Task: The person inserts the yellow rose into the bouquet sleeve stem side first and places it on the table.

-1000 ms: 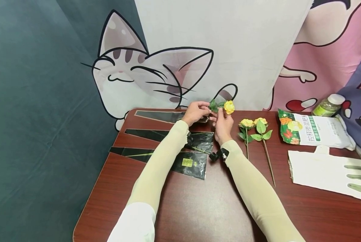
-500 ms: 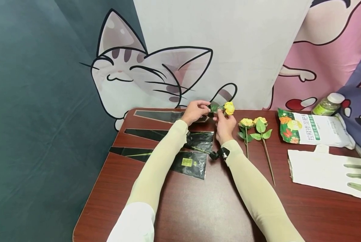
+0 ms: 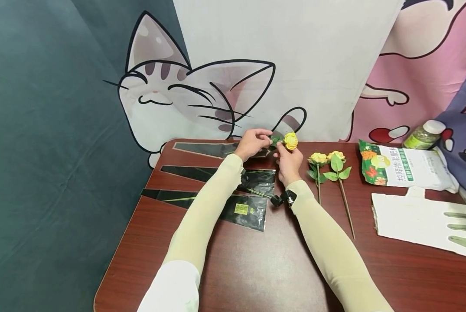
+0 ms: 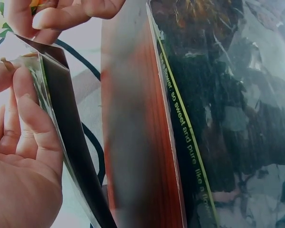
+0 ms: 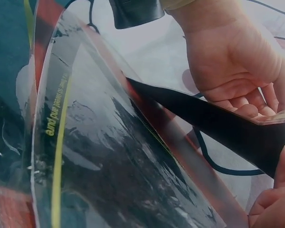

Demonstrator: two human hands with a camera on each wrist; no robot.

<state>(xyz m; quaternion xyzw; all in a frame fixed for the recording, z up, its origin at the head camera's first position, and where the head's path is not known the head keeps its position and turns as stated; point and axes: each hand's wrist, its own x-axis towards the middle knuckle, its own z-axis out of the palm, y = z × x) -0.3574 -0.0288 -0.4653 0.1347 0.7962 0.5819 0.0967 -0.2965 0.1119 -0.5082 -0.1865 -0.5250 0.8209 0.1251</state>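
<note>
While a cartoon-cat backdrop covers the wall, a reddish-brown table stretches out beneath the person's reaching arms. Across its left half lie two dark, tapering flower sleeves, one beyond the other, and the far sleeve sits at the back edge, its wide end lifted. Over on the right I see a white glove, cut off from view at one side, and behind it a fertilizer bag. Two yellow roses lie left of the bag, blooms together, and a white-lidded jar stands behind it. The left hand curls in, pinching the far sleeve's mouth. Just beside it, the right hand has thumb and fingers bent round the held rose, below its yellow bloom at that mouth; how deep the stem goes I can't tell.
</note>
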